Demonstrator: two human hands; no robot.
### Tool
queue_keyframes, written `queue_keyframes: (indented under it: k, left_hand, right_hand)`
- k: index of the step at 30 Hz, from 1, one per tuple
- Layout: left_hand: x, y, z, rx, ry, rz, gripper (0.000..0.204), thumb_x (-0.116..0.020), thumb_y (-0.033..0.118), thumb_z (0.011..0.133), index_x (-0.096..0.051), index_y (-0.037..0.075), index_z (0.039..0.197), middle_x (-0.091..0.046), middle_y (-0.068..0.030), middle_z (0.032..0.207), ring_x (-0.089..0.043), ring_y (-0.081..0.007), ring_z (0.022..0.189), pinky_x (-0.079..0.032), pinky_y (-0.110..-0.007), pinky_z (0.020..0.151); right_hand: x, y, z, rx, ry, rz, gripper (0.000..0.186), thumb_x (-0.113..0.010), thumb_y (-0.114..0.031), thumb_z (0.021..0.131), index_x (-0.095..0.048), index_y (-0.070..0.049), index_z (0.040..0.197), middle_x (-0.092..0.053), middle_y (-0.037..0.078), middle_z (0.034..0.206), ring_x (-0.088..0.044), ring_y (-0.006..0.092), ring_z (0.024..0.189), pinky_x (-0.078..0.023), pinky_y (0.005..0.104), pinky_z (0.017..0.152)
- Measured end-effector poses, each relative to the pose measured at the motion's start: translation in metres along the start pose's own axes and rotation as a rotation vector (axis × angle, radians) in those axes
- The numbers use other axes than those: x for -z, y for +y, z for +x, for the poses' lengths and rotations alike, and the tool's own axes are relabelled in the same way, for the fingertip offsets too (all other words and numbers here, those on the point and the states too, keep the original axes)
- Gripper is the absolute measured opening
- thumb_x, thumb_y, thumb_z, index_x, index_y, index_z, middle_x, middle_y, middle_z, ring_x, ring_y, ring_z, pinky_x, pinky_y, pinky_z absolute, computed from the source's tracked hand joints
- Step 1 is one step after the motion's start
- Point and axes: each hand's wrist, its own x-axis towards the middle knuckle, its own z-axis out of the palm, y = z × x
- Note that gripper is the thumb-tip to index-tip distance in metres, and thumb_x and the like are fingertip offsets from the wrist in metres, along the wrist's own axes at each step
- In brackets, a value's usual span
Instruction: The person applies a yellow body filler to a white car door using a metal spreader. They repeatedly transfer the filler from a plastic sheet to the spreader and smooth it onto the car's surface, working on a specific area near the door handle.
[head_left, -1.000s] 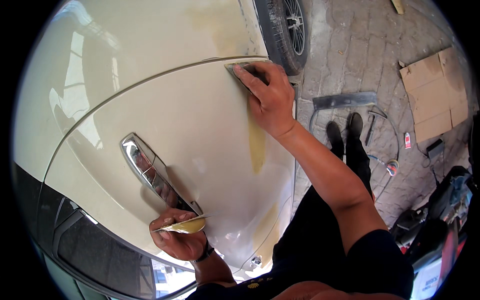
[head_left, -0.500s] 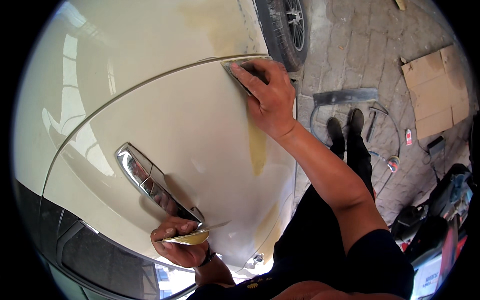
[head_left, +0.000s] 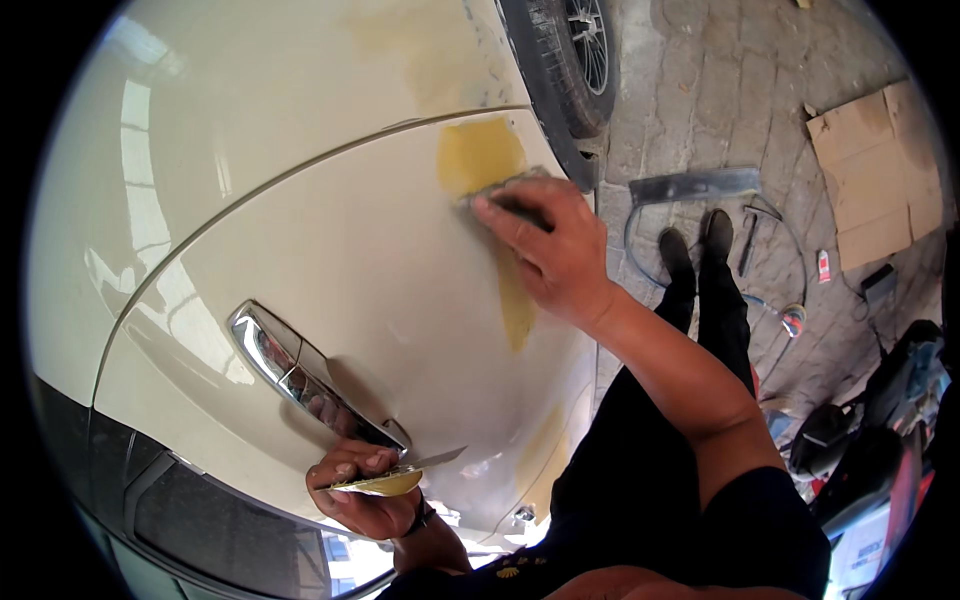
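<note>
The cream-coloured glossy car door (head_left: 340,300) fills most of the view, curved and shining, with bright window-shaped reflections down its left side. A yellow-ochre patch of body filler (head_left: 480,155) sits near the door's upper edge, and a narrower streak of the same stuff runs down the panel below it. The right hand (head_left: 545,245) lies flat against the door just under that patch, fingers spread over a thin grey flat spreader (head_left: 500,188) that it presses to the metal, only the spreader's edges showing past the fingertips.

Lower on the panel is the long chrome door handle (head_left: 300,375), mirroring the fingers near it. Just beneath its end the left hand (head_left: 360,490) is curled closed around a small flat board loaded with yellow filler (head_left: 385,485) and a thin metal blade (head_left: 440,458) that pokes out to the right; this hand is near the door skin, though contact cannot be made out.

Beyond the door's edge stands a black tyre with a silver spoked wheel (head_left: 575,50). The ground is grey paving blocks (head_left: 700,90), sunlit, with flattened brown cardboard sheets (head_left: 875,170) to the right, a dark grey strip of car trim (head_left: 695,185) lying flat, and a thin looping hose (head_left: 770,300) beside the person's black shoes (head_left: 695,245).
</note>
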Motion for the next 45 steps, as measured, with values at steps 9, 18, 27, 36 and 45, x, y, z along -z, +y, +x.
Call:
queue_keyframes:
  k: [9,18,27,36,45]
  left_hand:
    - [0.005,-0.002,0.0,-0.021,-0.05,0.018,0.025,-0.048,0.024,0.112,-0.051,0.0,0.116,-0.06,-0.0142,0.096,-0.061,-0.0157,0.087,-0.059,-0.024,0.075]
    - [0.003,-0.002,-0.001,-0.015,0.051,0.081,0.031,-0.049,0.033,0.112,-0.051,0.002,0.109,-0.064,-0.0147,0.081,-0.063,-0.0213,0.07,-0.056,-0.027,0.063]
    - [0.016,0.0,-0.003,0.037,-0.03,-0.038,0.025,-0.047,0.026,0.113,-0.051,0.001,0.113,-0.064,-0.0147,0.089,-0.065,-0.0182,0.084,-0.063,-0.032,0.085]
    - [0.011,-0.001,0.001,0.007,-0.087,-0.01,0.027,-0.046,0.028,0.113,-0.049,0.001,0.114,-0.064,-0.0157,0.089,-0.067,-0.0192,0.088,-0.061,-0.03,0.084]
    - [0.005,-0.004,0.0,-0.07,-0.012,0.186,0.029,-0.046,0.031,0.111,-0.048,0.002,0.111,-0.055,-0.0117,0.083,-0.054,-0.0181,0.072,-0.044,-0.03,0.067]
  right_hand:
    - [-0.025,0.027,0.043,0.046,0.22,-0.058,0.062,-0.073,0.005,0.07,-0.077,-0.023,0.125,-0.066,0.003,0.107,-0.066,0.0286,0.094,-0.056,0.0395,0.078]
    - [-0.029,0.023,0.037,-0.002,0.178,-0.06,0.062,-0.075,0.001,0.07,-0.077,-0.027,0.125,-0.068,-0.001,0.11,-0.066,0.0282,0.099,-0.057,0.0382,0.078]
    - [-0.008,0.017,0.013,-0.029,0.064,0.014,0.069,-0.07,0.006,0.069,-0.076,-0.025,0.13,-0.067,0.003,0.117,-0.066,0.0294,0.104,-0.056,0.0381,0.083]
    - [-0.025,0.03,0.04,0.036,0.155,-0.081,0.059,-0.077,-0.001,0.073,-0.078,-0.031,0.124,-0.067,0.0,0.109,-0.065,0.0274,0.098,-0.056,0.0363,0.072]
    - [-0.033,0.006,-0.027,0.032,0.108,-0.025,0.057,-0.079,-0.007,0.074,-0.078,-0.035,0.123,-0.067,-0.005,0.11,-0.065,0.0267,0.102,-0.059,0.0332,0.073]
